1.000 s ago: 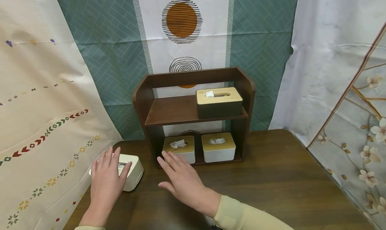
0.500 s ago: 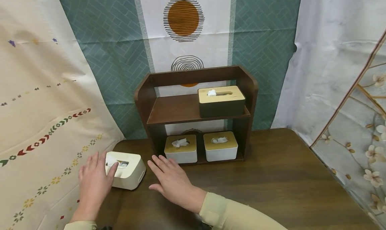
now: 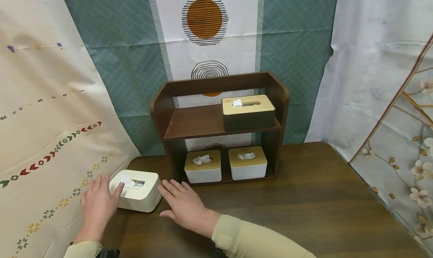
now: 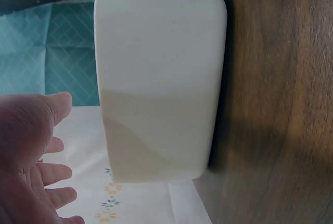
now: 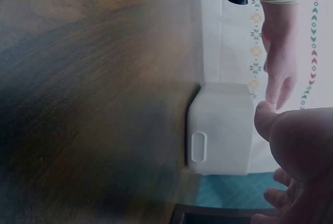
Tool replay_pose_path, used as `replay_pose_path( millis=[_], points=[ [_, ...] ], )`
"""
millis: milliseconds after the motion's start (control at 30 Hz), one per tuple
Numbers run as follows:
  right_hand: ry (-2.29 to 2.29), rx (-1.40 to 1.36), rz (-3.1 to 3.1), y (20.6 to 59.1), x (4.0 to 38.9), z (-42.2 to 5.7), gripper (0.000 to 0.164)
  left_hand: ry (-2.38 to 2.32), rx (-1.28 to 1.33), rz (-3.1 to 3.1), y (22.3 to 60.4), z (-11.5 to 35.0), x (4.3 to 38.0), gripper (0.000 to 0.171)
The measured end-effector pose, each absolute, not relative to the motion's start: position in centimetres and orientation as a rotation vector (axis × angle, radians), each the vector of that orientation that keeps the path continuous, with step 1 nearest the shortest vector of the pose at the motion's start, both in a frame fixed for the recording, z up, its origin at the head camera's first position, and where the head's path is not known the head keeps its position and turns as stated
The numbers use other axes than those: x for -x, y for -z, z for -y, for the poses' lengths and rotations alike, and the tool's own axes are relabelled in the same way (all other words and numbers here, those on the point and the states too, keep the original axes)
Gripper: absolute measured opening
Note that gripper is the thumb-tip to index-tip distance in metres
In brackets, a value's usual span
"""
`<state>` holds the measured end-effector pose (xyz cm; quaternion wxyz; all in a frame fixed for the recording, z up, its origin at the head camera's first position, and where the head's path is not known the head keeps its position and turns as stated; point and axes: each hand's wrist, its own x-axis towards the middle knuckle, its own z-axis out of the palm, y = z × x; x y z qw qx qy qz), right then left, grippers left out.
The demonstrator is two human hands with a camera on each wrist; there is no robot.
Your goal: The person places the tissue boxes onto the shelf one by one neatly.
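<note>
A cream tissue box (image 3: 137, 192) with a slot and a white tissue (image 3: 127, 181) on top stands on the table at the left. My left hand (image 3: 99, 205) is at its left side, fingers extended, thumb over the near left corner of the lid in the head view. Across from it, my right hand (image 3: 185, 208) is by the box's right end, palm turned toward it, fingers straight. In the left wrist view the box (image 4: 161, 83) appears apart from the thumb. The right wrist view shows the box's end (image 5: 223, 130) with an oval recess; contact is hard to tell.
Behind the hands stands a dark brown two-tier shelf (image 3: 199, 120). Its upper tier bears a black tissue box with a wooden lid (image 3: 248, 113). Two white tissue boxes with wooden lids, one left (image 3: 203, 171) and one right (image 3: 248, 167), sit below. Patterned cloths hang around the table (image 3: 304, 201).
Both hands have moved left; the left hand no longer covers the box's top and is now at its left side. The right hand has come close to the box's right end.
</note>
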<state>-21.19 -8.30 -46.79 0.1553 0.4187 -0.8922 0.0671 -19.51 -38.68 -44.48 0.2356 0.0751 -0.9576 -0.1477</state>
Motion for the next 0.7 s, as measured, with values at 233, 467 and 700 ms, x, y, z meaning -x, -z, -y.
replay_pose_path(
  millis=[233, 467, 700],
  points=[
    [-0.162, -1.244, 2.569, 47.2, 21.3, 9.5, 0.077, 0.416, -0.224, 2.66, 44.9, 39.4, 19.8, 0.067],
    [-0.15, -1.276, 2.544, 47.6, 21.5, 10.6, 0.076, 0.441, -0.276, 2.694, 45.4, 39.9, 20.1, 0.068],
    [-0.134, -1.286, 2.541, 47.8, 21.8, 11.3, 0.076, 0.461, -0.312, 2.749, 45.6, 40.4, 20.4, 0.072]
  ],
)
